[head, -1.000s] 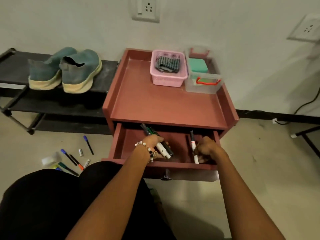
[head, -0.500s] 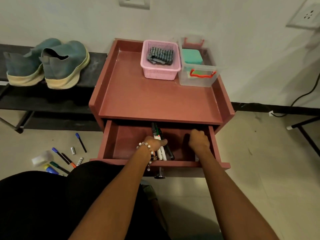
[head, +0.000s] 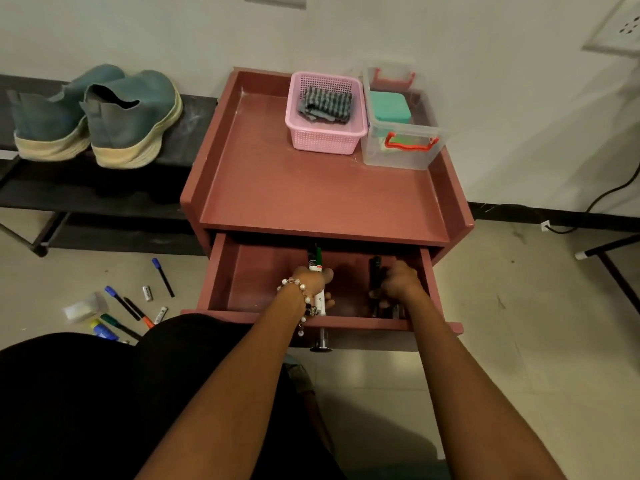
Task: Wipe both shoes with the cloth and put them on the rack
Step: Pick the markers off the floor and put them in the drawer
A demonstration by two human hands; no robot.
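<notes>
Both hands are down inside the open drawer of a small red cabinet. Left hand has a bead bracelet on its wrist, and its fingers are curled around a bunch of markers that stick up out of its fist. Right hand is curled too, and it grips a dark marker near the right side of the drawer.

Biggest of all is the black shoe rack, a long low shelf that runs along the wall to the left of the cabinet. Two blue-green shoes with pale soles sit side by side on its top shelf, heels toward us. They touch each other.

Next is the cabinet with its flat top and raised edges. At the back of the top sits a pink basket, and the striped gray cloth lies folded inside it. Just to the right of the basket is a clear plastic box with orange handles, and a teal thing is inside it.

On the floor to the left of the drawer lie some loose pens, blue, green and orange ones, scattered about. A small clear cup lies beside them. A little battery lies among the pens.
</notes>
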